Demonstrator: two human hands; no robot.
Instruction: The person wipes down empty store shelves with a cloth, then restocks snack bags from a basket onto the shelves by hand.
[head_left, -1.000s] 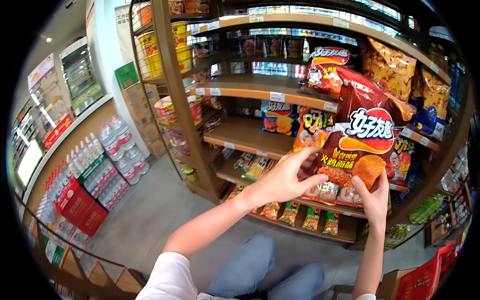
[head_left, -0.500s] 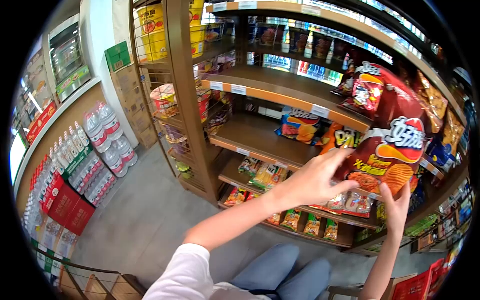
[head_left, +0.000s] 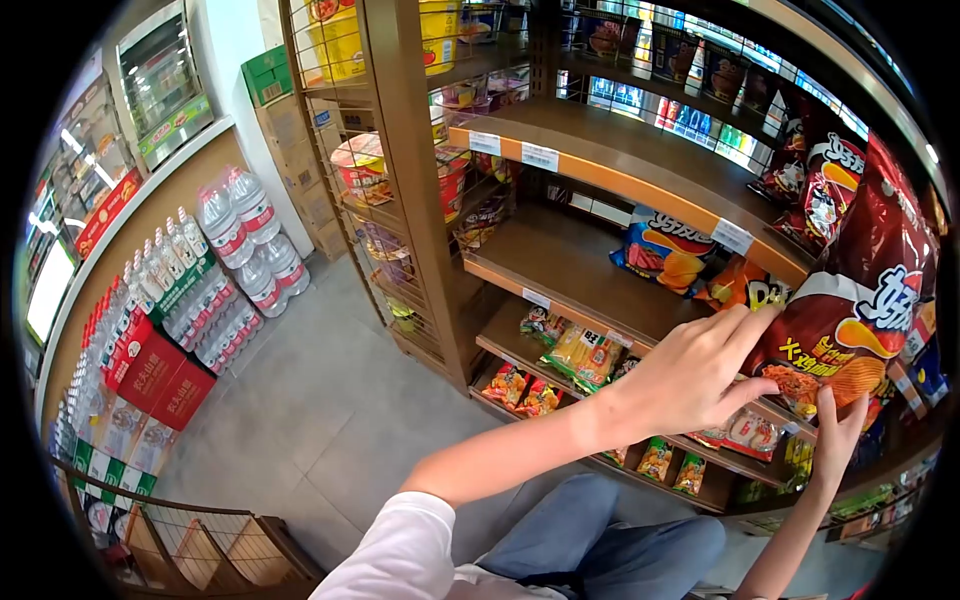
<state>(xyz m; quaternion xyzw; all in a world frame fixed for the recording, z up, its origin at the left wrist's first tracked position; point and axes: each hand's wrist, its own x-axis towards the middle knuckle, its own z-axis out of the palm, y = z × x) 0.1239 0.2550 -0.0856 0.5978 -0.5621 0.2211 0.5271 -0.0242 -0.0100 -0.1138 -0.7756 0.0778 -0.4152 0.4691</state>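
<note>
A large dark red bag of chips (head_left: pixel 830 330) is held upright at the right of the head view, in front of the shelves. My left hand (head_left: pixel 705 370) grips its left edge, with the thumb at the lower corner and part of the fingers hidden behind the bag. At the bottom edge, my right hand (head_left: pixel 838 430) pinches the bag between thumb and fingers. Just behind it lie an orange snack bag (head_left: pixel 735 285) and a blue bag of chips (head_left: pixel 665 250) on the middle shelf. A smaller red snack bag (head_left: pixel 828 185) stands on the shelf above.
Brown shelving (head_left: pixel 600 140) with orange front edges fills the right side. Noodle packs (head_left: pixel 580 355) lie on a lower shelf. Yellow noodle tubs (head_left: pixel 338 45) stand at the shelf's end. Bottled water packs (head_left: pixel 225 225) and red cartons (head_left: pixel 160 370) line the left counter.
The view has swung left, so the shelves and bottles sit farther right in the frame. Both hands keep their hold on the bag of chips.
</note>
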